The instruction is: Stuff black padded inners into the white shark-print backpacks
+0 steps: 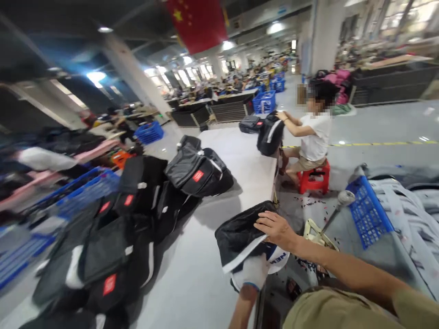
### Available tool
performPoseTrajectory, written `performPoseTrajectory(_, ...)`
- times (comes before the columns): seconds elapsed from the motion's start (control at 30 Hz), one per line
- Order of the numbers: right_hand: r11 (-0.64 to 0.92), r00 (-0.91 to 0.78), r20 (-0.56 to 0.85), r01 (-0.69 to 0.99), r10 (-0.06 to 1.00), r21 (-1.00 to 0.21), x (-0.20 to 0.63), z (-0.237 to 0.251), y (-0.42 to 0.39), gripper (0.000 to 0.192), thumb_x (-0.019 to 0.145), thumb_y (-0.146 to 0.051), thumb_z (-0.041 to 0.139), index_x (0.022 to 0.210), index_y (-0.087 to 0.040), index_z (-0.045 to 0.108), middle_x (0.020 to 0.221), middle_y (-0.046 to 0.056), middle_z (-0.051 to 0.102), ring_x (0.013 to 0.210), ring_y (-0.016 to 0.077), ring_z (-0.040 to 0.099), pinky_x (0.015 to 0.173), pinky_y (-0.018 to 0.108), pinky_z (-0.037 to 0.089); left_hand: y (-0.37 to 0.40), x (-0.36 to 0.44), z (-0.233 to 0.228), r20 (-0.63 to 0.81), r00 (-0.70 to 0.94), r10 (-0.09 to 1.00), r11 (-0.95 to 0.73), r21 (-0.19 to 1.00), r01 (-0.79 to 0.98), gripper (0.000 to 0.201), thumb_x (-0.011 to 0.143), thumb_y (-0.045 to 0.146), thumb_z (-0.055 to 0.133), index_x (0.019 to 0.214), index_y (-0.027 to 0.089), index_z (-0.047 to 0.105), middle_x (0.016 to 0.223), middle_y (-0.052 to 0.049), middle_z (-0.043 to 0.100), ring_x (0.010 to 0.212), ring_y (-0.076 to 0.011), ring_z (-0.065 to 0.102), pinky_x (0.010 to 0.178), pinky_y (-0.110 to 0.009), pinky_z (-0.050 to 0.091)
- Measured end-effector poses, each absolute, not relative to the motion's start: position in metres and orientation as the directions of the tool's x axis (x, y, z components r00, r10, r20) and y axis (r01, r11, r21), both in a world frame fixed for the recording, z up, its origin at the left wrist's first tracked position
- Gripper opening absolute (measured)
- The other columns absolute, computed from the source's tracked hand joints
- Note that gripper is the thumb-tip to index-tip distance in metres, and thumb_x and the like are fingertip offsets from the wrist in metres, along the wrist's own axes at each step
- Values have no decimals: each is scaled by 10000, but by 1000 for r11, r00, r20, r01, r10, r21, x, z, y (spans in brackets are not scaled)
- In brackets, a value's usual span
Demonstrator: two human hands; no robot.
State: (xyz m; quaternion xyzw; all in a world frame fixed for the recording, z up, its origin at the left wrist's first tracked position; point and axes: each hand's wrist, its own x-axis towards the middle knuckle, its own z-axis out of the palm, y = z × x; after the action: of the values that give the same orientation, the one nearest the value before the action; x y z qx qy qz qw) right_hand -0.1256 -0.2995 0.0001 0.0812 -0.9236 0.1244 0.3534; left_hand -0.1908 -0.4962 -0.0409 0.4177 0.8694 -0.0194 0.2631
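Note:
A black backpack [236,235] with a white strip along one edge is tilted at the near right edge of the white table [185,274]. My right hand [276,228] is bare, its fingers closed over the backpack's upper edge. Lower down, my left hand [252,272] wears a white glove and grips the backpack near its white strip; its fingertips are hidden. Beside the gloved hand shows a white piece with blue lettering [279,260], and I cannot tell whether it belongs to the backpack.
Black backpacks with red labels [109,283] are heaped along the table's left side. Across the far end, a seated person [315,130] on a red stool [313,178] handles another backpack [270,135]. A blue crate [370,212] stands right, near a metal-shafted object [334,217].

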Motion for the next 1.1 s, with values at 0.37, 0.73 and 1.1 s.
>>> performPoseTrajectory(0.37,759,-535,538,466,651,-455,99,-9,-223,361,1166,-411,556,1169,-222,863,1128,128,846,1116,283,804,1016,433,672,-378,-92,-46,-564,146,812,27,286,958,369,1037,296,669,1334,119,800,1246,-267,811,1170,-463,791,995,-573,604)
performPoseTrajectory(0.73,526,-211,613,754,761,-393,171,-19,-147,324,1149,-364,568,1064,-197,831,1021,118,849,941,279,833,795,363,650,-226,-88,-14,373,28,928,-211,459,863,467,1042,355,747,1493,236,739,1482,-201,735,1426,-390,664,1291,-614,456)
performPoseTrajectory(1.1,360,-402,88,675,911,-644,171,-25,-17,475,1110,-495,606,726,-224,682,678,56,700,664,209,693,650,309,486,-48,-125,-41,-9,21,1000,-5,791,612,434,825,389,684,1179,186,832,1203,-153,848,1112,-345,797,1024,-412,612)
